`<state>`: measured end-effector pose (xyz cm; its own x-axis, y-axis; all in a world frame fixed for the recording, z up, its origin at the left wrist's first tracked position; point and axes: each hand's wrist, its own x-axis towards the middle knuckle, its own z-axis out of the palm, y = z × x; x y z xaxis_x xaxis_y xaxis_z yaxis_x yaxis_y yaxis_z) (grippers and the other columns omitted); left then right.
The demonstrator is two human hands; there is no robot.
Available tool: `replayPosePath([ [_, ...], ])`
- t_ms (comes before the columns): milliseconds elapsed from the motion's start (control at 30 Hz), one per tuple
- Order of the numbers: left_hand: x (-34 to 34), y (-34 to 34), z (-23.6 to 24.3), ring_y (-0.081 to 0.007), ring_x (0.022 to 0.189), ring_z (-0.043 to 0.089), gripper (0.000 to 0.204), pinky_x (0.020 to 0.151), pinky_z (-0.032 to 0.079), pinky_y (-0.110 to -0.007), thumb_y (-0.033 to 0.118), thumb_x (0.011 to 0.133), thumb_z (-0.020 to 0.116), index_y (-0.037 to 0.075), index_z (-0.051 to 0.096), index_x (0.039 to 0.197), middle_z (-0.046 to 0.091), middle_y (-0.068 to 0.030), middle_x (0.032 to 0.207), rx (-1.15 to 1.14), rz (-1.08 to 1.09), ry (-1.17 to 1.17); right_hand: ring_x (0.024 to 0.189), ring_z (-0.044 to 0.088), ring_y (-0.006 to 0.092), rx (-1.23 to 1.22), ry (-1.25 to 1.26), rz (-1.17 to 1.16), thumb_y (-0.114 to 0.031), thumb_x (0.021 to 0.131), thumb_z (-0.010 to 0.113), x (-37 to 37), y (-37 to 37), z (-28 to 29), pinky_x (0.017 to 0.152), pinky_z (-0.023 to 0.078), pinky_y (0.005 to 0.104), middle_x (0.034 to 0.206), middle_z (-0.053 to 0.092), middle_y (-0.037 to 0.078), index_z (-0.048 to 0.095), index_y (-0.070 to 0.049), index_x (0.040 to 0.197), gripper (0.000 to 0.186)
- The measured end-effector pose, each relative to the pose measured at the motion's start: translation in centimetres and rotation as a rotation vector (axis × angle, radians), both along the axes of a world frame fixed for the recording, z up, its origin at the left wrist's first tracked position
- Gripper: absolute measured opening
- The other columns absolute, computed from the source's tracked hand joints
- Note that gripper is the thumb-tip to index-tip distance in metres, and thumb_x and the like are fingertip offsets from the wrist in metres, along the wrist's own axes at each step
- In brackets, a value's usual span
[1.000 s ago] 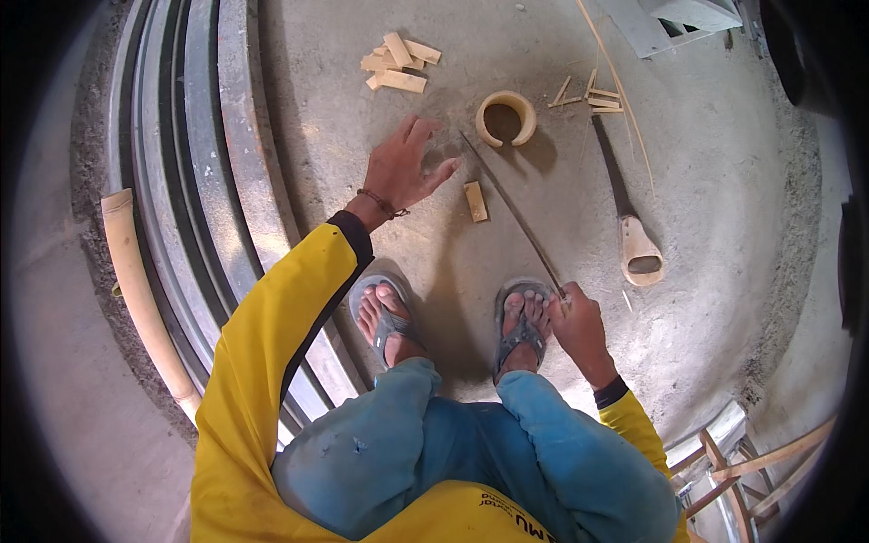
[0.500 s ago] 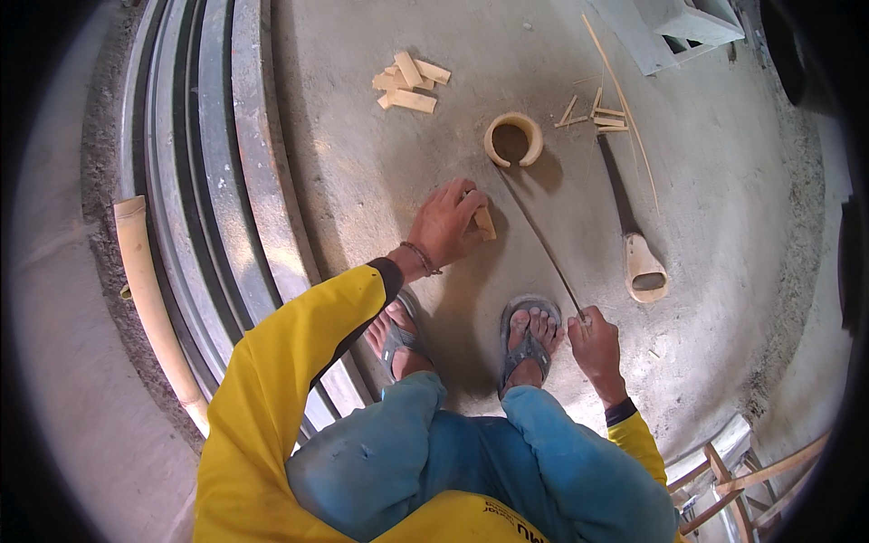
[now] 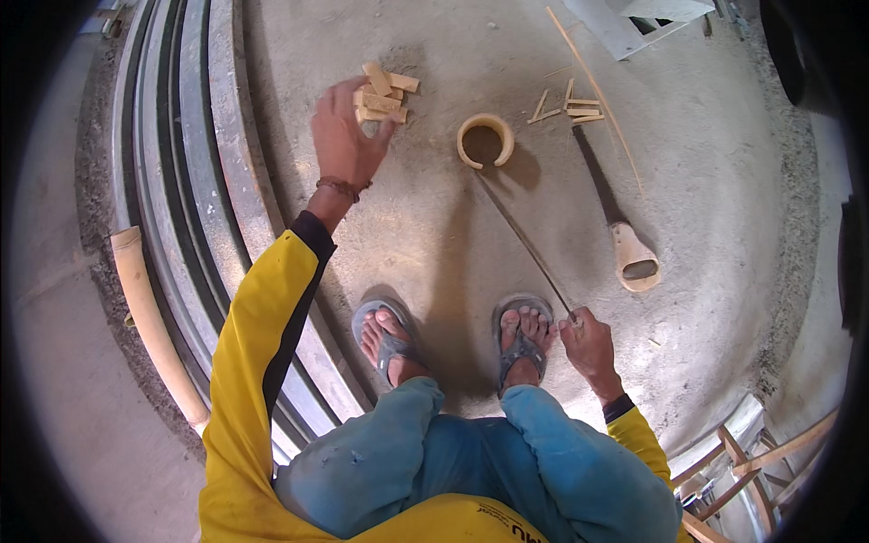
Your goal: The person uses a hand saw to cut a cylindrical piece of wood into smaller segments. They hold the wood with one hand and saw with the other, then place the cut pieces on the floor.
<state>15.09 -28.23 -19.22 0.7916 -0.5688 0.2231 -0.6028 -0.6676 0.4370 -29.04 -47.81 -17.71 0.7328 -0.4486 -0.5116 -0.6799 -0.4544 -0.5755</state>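
Note:
My left hand [image 3: 348,132] reaches over the far left floor, its thumb and fingers apart beside a small pile of pale bamboo pieces [image 3: 382,102]. No piece shows clearly in its grip. Low on the right, my right hand [image 3: 589,349] is closed round the near end of a long, thin, dark blade [image 3: 525,239]; the fist hides its handle. The blade slants up and left, its far end close to a bamboo ring [image 3: 507,141] with a gap in its near side. Whether they touch, I cannot tell.
A handsaw [image 3: 636,261] with a wooden handle lies to the right, near thin bamboo sticks [image 3: 584,110] and a long strip [image 3: 599,98]. Grey metal beams [image 3: 237,127] and a bamboo pole [image 3: 156,321] run along the left. A wooden frame [image 3: 759,471] stands at the lower right.
My left hand has moved forward and left from near the ring to the pile. The bamboo piece once between its fingers no longer shows there. My right hand still grips the blade.

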Motion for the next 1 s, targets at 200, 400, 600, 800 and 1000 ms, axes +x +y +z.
replayPosePath([
  [200,-2.7,-2.2,-0.2,-0.0352,0.136,0.053,0.07,0.114,0.046,-0.047,0.018,0.083,0.083,0.019,0.054,0.146,0.052,-0.012,0.151,0.023,-0.49,0.098,0.066,0.07,0.0393,0.012,-0.097,-0.018,-0.023,0.097,0.07,-5.2,0.4,-0.6,0.06,0.052,0.0445,0.072,0.066,0.021,0.062,-0.003,0.101,0.022],
  [400,-2.3,-4.0,-1.3,-0.0307,0.139,0.052,0.044,0.113,0.048,-0.046,0.018,0.083,0.083,0.021,0.067,0.124,0.046,-0.0063,0.158,0.109,-0.647,0.026,0.063,0.068,0.0335,0.028,-0.057,-0.149,-0.023,0.1,0.066,-5.2,1.1,0.5,0.061,0.052,0.0406,0.071,0.064,0.017,0.062,-0.002,0.1,0.021],
  [600,-4.9,-5.9,-2.6,-0.0284,0.134,0.054,0.017,0.108,0.047,-0.043,0.017,0.082,0.081,0.011,0.07,0.094,0.052,-0.0051,0.151,-0.069,-0.467,-0.083,0.062,0.066,0.0356,-0.021,-0.154,-0.184,-0.022,0.101,0.065,-3.1,1.2,0.3,0.061,0.051,0.0415,0.072,0.064,0.018,0.062,-0.002,0.101,0.021],
  [800,-5.6,-6.3,-3.3,-0.0302,0.137,0.053,0.02,0.108,0.048,-0.045,0.018,0.079,0.085,0.011,0.071,0.09,0.056,-0.0058,0.147,-0.105,-0.418,-0.042,0.066,0.068,0.0377,0.003,-0.07,-0.163,-0.022,0.101,0.066,-1.0,0.6,0.8,0.062,0.052,0.0415,0.076,0.066,0.019,0.062,-0.002,0.101,0.021],
  [1000,-4.6,-4.8,-3.6,-0.0319,0.143,0.048,0.032,0.115,0.044,-0.045,0.017,0.08,0.086,0.013,0.07,0.108,0.051,-0.0091,0.153,-0.088,-0.476,-0.085,0.063,0.069,0.033,-0.029,-0.15,-0.101,-0.021,0.099,0.068,-0.1,0.1,0.3,0.06,0.052,0.0391,0.075,0.065,0.019,0.062,-0.001,0.102,0.022],
])
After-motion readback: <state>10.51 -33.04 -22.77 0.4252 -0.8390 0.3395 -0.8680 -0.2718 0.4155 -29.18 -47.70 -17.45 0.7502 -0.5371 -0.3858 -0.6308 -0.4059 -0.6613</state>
